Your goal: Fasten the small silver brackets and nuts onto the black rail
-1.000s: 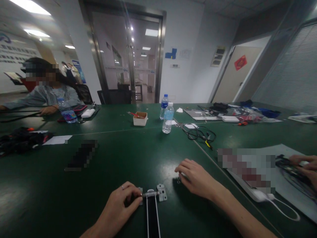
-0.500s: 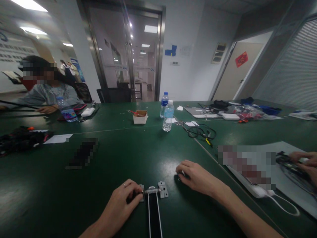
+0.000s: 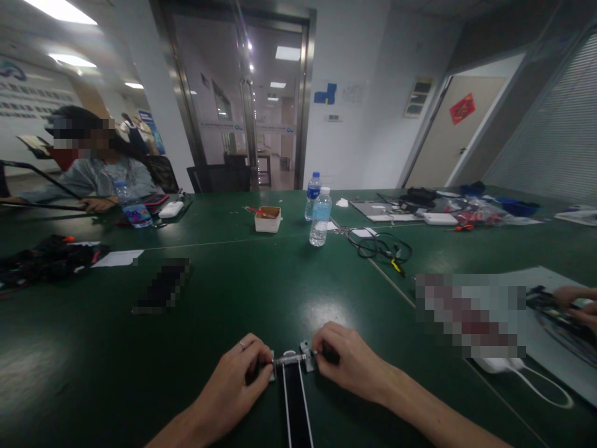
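Observation:
A black strip with silver rails [image 3: 295, 404] lies on the green table [image 3: 261, 292] just in front of me, ending in a small metal bracket with a shaft [image 3: 291, 359]. My left hand [image 3: 236, 386], a ring on one finger, is closed on the bracket's left end. My right hand [image 3: 347, 364] is pinched at the bracket's right end; whether a small part sits between its fingers is hidden.
Two water bottles [image 3: 319, 216] and a small cardboard box [image 3: 267, 219] stand mid-table, with a coil of black cable [image 3: 380, 247] to the right. A seated person [image 3: 100, 171] is at far left. Another person's hands [image 3: 576, 302] work over a grey mat at right.
My right hand has left the spot on the table to the right and come in to the bracket's right end. My left hand stays on the left end.

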A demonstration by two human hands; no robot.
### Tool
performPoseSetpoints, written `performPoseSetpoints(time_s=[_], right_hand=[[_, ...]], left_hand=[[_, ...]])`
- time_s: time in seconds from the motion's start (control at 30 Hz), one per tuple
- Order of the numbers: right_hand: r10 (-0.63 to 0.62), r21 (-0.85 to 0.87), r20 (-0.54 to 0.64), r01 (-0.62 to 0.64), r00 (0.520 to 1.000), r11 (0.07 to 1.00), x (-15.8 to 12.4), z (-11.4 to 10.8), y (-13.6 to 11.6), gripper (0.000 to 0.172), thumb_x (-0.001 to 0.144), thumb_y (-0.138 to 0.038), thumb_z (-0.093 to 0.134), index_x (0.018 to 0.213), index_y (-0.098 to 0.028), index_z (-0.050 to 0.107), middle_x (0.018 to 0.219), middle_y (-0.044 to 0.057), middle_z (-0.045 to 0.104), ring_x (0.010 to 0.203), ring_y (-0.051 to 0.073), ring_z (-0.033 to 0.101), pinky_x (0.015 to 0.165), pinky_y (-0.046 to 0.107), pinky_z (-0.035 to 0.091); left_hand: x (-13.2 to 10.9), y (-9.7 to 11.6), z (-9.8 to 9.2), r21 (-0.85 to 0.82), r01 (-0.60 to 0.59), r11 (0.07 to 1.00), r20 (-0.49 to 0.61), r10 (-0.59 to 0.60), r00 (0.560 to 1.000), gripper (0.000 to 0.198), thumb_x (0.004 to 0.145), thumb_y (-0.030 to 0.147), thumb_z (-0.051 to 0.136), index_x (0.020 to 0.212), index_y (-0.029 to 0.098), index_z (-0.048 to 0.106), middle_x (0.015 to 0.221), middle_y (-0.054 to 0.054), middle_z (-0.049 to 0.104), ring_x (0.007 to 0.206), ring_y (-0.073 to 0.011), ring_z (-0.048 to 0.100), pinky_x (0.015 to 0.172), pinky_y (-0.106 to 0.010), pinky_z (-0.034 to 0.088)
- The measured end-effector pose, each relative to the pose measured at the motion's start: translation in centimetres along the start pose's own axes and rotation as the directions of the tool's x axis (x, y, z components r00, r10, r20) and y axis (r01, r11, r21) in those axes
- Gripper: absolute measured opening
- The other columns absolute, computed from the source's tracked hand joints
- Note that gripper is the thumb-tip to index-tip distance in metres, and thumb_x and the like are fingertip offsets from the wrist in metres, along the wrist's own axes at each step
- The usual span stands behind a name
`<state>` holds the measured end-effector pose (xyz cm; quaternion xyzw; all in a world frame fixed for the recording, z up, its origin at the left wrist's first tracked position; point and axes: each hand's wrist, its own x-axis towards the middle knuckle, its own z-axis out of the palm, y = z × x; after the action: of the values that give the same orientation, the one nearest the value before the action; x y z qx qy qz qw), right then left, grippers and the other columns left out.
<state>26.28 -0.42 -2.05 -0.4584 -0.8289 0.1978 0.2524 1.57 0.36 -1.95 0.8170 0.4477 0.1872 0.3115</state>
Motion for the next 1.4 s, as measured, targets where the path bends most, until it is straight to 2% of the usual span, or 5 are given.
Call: performPoseSetpoints(time_s=[0.23, 0.63, 1.07, 1.23, 1.4], right_hand=[[-0.032, 0.025, -0.033, 0.033, 0.999, 0.999, -0.05, 0.52, -0.11, 0.009, 0.079, -0.009, 0.056, 0.083, -0.016, 0.059, 0.08, 0.003, 0.06, 0.073, 0.014, 0.054, 0.065, 0.024, 0.044], [-0.051, 0.087, -0.017, 0.052, 0.999, 0.995, -0.1, 0.38, -0.03, 0.011, 0.081, -0.01, 0.055, 0.086, -0.017, 0.062, 0.079, 0.002, 0.06, 0.071, 0.012, 0.054, 0.063, 0.022, 0.044], [-0.046, 0.128, 0.051, 0.039, 0.998, 0.991, -0.29, 0.03, 0.29, 0.014, 0.08, -0.01, 0.061, 0.091, -0.018, 0.064, 0.083, 0.001, 0.061, 0.071, 0.011, 0.055, 0.064, 0.022, 0.045], [-0.005, 0.118, 0.065, -0.002, 0.998, 0.993, -0.19, 0.01, 0.28, 0.011, 0.081, -0.013, 0.066, 0.09, -0.018, 0.065, 0.083, 0.001, 0.061, 0.07, 0.011, 0.055, 0.063, 0.022, 0.044], [-0.036, 0.105, 0.08, 0.027, 0.996, 0.994, -0.17, 0.06, 0.33, 0.006, 0.084, -0.019, 0.066, 0.09, -0.019, 0.064, 0.084, 0.001, 0.061, 0.074, 0.012, 0.056, 0.066, 0.023, 0.046]], left_hand=[[-0.05, -0.2, 0.32, 0.013, -0.007, 1.0, -0.008, 0.007, 1.0, 0.014, 0.087, 0.023, 0.048, 0.086, 0.02, 0.061, 0.086, -0.002, 0.057, 0.069, -0.0154, 0.052, 0.062, -0.025, 0.044], [-0.14, 0.06, 0.12, 0.008, -0.015, 1.0, -0.001, 0.015, 1.0, 0.014, 0.088, 0.022, 0.048, 0.087, 0.019, 0.062, 0.087, -0.002, 0.057, 0.068, -0.0149, 0.052, 0.06, -0.024, 0.043], [-0.2, -0.02, 0.18, 0.019, -0.028, 0.999, -0.012, 0.028, 1.0, 0.013, 0.087, 0.02, 0.048, 0.087, 0.018, 0.061, 0.088, -0.002, 0.056, 0.069, -0.0151, 0.053, 0.06, -0.025, 0.043], [-0.09, 0.04, 0.17, 0.026, -0.023, 0.999, -0.012, 0.023, 1.0, 0.012, 0.087, 0.02, 0.049, 0.087, 0.019, 0.061, 0.086, -0.002, 0.056, 0.069, -0.015, 0.052, 0.06, -0.024, 0.043], [-0.11, -0.12, 0.29, 0.023, -0.033, 0.999, -0.024, 0.033, 0.999, 0.012, 0.086, 0.02, 0.049, 0.086, 0.019, 0.061, 0.086, -0.002, 0.056, 0.067, -0.0149, 0.051, 0.059, -0.025, 0.043]])
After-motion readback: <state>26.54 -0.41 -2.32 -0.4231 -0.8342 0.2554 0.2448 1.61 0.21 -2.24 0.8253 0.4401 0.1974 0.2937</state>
